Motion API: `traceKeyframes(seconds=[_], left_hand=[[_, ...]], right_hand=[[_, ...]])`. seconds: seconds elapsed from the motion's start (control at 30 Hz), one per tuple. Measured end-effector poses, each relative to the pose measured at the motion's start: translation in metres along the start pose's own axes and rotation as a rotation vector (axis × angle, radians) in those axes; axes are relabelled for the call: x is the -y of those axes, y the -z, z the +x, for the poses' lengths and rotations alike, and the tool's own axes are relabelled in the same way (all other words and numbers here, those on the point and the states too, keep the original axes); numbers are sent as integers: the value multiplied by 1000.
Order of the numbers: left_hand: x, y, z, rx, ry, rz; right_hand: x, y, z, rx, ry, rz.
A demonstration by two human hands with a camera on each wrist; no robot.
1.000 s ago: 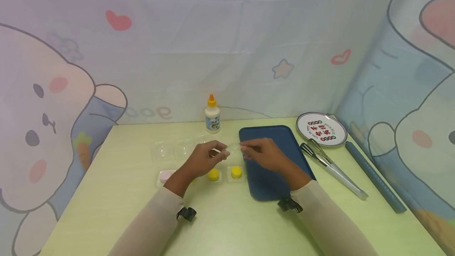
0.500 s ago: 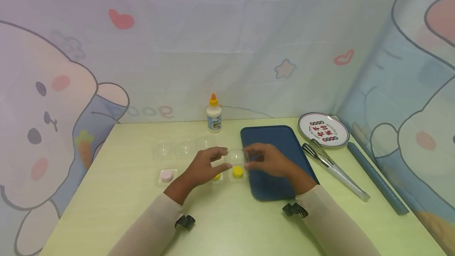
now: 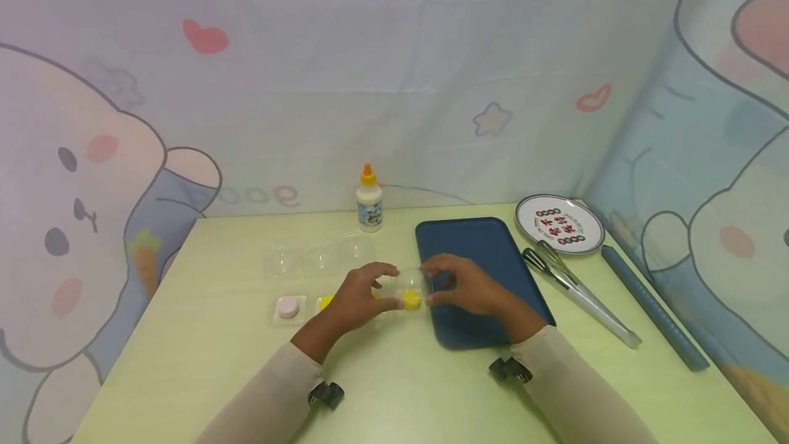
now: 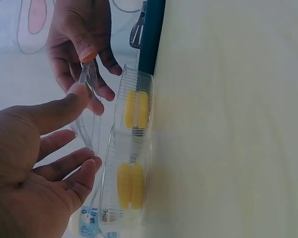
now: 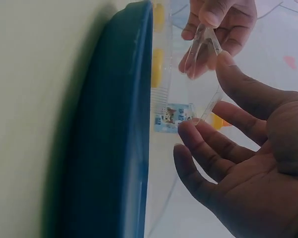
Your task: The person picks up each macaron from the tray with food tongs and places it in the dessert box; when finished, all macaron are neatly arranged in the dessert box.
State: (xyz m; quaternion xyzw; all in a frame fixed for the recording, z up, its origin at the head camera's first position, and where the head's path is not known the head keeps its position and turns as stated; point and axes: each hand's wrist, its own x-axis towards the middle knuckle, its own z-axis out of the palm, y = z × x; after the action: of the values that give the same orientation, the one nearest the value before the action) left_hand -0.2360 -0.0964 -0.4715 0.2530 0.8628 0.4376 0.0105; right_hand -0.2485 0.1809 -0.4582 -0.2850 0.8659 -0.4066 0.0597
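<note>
A clear domed plastic lid (image 3: 409, 278) is pinched between my two hands. My left hand (image 3: 356, 299) grips its left side, thumb at the near edge and fingers at the far edge. My right hand (image 3: 464, 286) holds the right side the same way. Close under the lid stands a clear box base (image 4: 125, 79) with a yellow macaron (image 4: 136, 110) in it. Beside that, a second yellow macaron (image 4: 131, 186) sits in its base, largely hidden behind my left hand in the head view. Farther left are another yellow macaron (image 3: 326, 303) and a pink macaron (image 3: 287, 306).
Several clear lids (image 3: 320, 262) lie behind the macarons. A glue bottle (image 3: 370, 210) stands at the back. Right of the boxes lies a blue tray (image 3: 468, 331), then metal tongs (image 3: 582, 293), a printed plate (image 3: 559, 225) and a long blue-grey bar (image 3: 653, 307).
Both hands have brought the lid nearer and lower, from behind the rightmost box to over its yellow macaron. The lid was tipped half a second ago and now overlaps the base.
</note>
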Motion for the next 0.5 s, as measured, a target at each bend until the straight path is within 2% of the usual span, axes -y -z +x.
traceKeyframes(seconds=[0.3, 0.5], left_hand=[[5, -5, 1, -11, -15, 49], [2, -7, 1, -6, -12, 55]], right_hand=[[-5, -5, 0, 7, -8, -48], [-7, -8, -1, 4, -4, -90]])
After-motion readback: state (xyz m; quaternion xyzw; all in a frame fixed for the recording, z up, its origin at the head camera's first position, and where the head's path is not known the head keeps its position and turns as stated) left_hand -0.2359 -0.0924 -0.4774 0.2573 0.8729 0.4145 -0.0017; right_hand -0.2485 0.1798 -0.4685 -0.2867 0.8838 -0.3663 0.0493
